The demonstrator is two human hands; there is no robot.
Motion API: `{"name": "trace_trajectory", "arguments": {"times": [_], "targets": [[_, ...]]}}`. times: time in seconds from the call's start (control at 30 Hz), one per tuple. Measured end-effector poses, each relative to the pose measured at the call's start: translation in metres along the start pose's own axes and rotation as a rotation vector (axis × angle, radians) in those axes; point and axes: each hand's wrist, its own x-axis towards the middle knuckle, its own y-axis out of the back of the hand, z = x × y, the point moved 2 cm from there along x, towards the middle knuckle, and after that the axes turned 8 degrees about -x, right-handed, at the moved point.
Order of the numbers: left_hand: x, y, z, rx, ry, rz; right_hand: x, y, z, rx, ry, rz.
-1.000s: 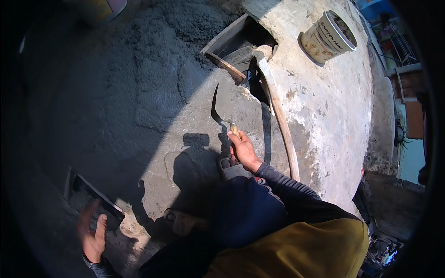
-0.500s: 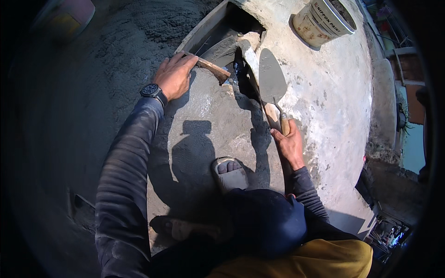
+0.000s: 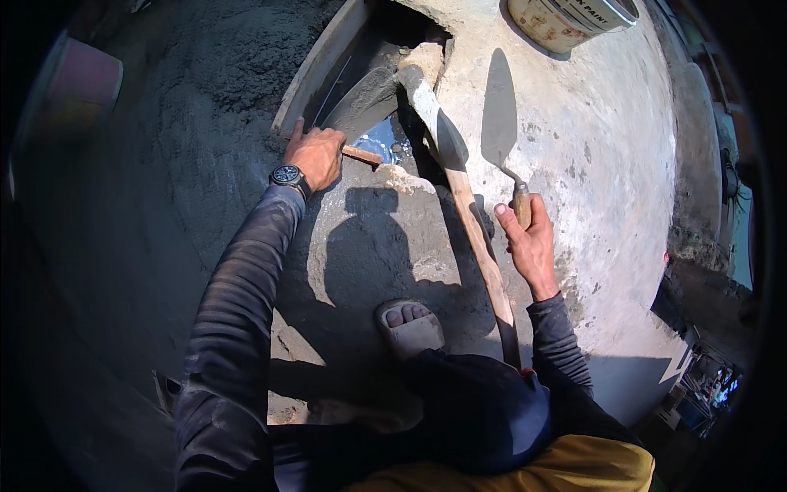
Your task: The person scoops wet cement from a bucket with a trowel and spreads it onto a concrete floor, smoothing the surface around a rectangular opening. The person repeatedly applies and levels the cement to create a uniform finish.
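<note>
My left hand (image 3: 316, 156), with a watch on the wrist, grips a short wooden strip (image 3: 363, 154). The strip lies at the edge of an opening in the wet cement (image 3: 365, 225). My right hand (image 3: 530, 246) holds a trowel (image 3: 498, 115) by its wooden handle. Its grey blade points away from me over the pale concrete, turned partly edge-on. Between my hands lies a hoe: its cement-coated blade (image 3: 361, 104) is over the opening, and its long wooden handle (image 3: 484, 258) runs back toward my leg.
Water (image 3: 377, 141) glints inside the opening, beside a raised concrete edge (image 3: 320, 61). A stained white paint bucket (image 3: 557, 25) stands at the far right, a pinkish bucket (image 3: 86, 74) at the far left. My sandalled foot (image 3: 410, 324) is close behind the cement.
The strip has shifted toward me, and more water shows in the opening. My right hand and the trowel have moved away from the hoe handle, and the blade has tilted.
</note>
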Motion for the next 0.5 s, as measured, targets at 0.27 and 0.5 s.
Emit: {"name": "trace_trajectory", "arguments": {"times": [0.27, 0.5], "targets": [[0.006, 0.006, -0.003, -0.059, -0.024, -0.033, 0.108, -0.021, -0.114, -0.706, 0.69, -0.141], [0.013, 0.004, -0.004, 0.084, -0.146, -0.028, 0.157, -0.083, -0.167, -0.962, 1.02, -0.463]]}}
